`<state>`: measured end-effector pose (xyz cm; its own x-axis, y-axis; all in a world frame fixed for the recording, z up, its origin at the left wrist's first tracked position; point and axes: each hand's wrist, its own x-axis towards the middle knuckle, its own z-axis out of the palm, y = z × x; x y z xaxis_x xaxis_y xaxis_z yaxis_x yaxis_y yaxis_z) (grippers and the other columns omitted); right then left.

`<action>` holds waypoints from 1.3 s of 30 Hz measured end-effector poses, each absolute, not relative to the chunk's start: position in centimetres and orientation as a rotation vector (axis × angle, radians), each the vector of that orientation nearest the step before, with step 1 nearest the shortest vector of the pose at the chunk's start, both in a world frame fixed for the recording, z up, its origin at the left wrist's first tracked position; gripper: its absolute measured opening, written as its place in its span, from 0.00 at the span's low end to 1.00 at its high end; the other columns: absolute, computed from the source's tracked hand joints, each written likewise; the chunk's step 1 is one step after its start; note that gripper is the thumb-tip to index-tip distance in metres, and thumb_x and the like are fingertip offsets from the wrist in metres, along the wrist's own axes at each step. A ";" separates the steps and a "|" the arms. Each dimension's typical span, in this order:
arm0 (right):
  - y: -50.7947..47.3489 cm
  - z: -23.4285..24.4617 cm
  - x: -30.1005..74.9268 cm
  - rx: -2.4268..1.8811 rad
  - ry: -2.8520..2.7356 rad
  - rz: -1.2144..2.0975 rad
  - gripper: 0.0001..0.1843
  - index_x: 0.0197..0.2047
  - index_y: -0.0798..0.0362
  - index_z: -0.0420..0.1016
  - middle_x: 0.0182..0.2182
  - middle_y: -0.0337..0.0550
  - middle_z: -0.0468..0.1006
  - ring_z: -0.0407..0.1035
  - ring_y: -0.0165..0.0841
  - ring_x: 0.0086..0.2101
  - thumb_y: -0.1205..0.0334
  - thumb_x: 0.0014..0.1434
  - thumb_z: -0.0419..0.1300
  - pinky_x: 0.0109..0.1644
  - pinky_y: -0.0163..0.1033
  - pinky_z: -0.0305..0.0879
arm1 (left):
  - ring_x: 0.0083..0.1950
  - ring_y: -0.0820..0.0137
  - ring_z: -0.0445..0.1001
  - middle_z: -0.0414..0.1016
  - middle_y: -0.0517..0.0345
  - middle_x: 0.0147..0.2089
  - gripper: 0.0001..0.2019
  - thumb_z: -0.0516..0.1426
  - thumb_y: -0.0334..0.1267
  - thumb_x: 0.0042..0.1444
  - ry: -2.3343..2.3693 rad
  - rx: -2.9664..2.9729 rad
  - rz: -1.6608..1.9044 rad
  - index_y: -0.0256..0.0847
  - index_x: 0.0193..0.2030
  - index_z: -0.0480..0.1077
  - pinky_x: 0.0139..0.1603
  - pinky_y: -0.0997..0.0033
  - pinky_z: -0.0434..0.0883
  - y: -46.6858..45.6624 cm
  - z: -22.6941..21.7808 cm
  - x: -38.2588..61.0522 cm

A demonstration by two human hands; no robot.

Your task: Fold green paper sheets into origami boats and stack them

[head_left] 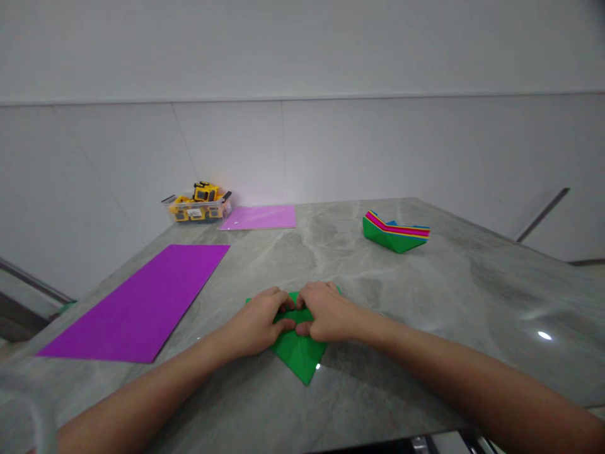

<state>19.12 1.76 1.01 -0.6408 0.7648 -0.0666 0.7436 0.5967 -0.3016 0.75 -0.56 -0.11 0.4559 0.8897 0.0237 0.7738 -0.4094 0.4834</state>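
A folded piece of green paper (302, 359) lies on the grey marbled table, one point toward me. My left hand (265, 318) rests on its left part, fingers curled and thumb pressed on the paper. From the other side my right hand (326, 312) presses on it in the same way, the two thumbs almost meeting at the middle. Much of the paper's upper part is hidden under both hands. Farther off to the right stands a folded paper boat (397, 236), green below with pink, yellow and blue stripes along its rim.
On the left lies a large purple sheet (142, 302). At the back are a lighter purple stack of paper (259, 217) and a clear plastic box (212, 211) holding yellow toy vehicles (207, 191). A pale wall (331, 145) stands behind the table (449, 296).
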 end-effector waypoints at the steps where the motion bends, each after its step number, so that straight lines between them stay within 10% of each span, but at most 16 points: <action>1: 1.8 1.0 19.0 -1.303 -2.737 0.464 0.20 0.43 0.57 0.75 0.45 0.55 0.76 0.68 0.47 0.48 0.54 0.51 0.65 0.53 0.50 0.58 | 0.45 0.63 0.72 0.74 0.55 0.42 0.09 0.57 0.34 0.54 1.380 2.322 0.404 0.41 0.43 0.72 0.46 0.66 0.67 -0.6 0.0 0.8; 14: 3.1 0.3 18.7 -1.264 -2.412 0.968 0.05 0.27 0.57 0.77 0.20 0.35 0.70 0.61 0.26 0.24 0.71 0.51 0.59 0.27 0.31 0.51 | 0.30 0.68 0.70 0.73 0.59 0.26 0.06 0.55 0.32 0.54 1.469 2.202 0.372 0.39 0.31 0.73 0.28 0.73 0.57 -0.2 0.2 1.6; 30: 2.8 -0.6 19.3 -1.088 -2.488 0.774 0.11 0.20 0.56 0.74 0.15 0.30 0.57 0.53 0.24 0.21 0.67 0.54 0.62 0.26 0.34 0.43 | 0.27 0.72 0.66 0.72 0.62 0.26 0.08 0.54 0.33 0.55 1.316 2.137 0.481 0.39 0.33 0.76 0.28 0.75 0.59 -0.3 0.9 1.0; 39: 4.4 0.5 20.4 -1.042 -2.582 0.479 0.09 0.26 0.52 0.79 0.19 0.33 0.70 0.61 0.28 0.27 0.61 0.57 0.64 0.43 0.41 0.47 | 0.25 0.73 0.62 0.67 0.64 0.23 0.10 0.54 0.37 0.56 1.389 2.134 0.553 0.39 0.29 0.74 0.26 0.75 0.56 0.0 1.8 0.2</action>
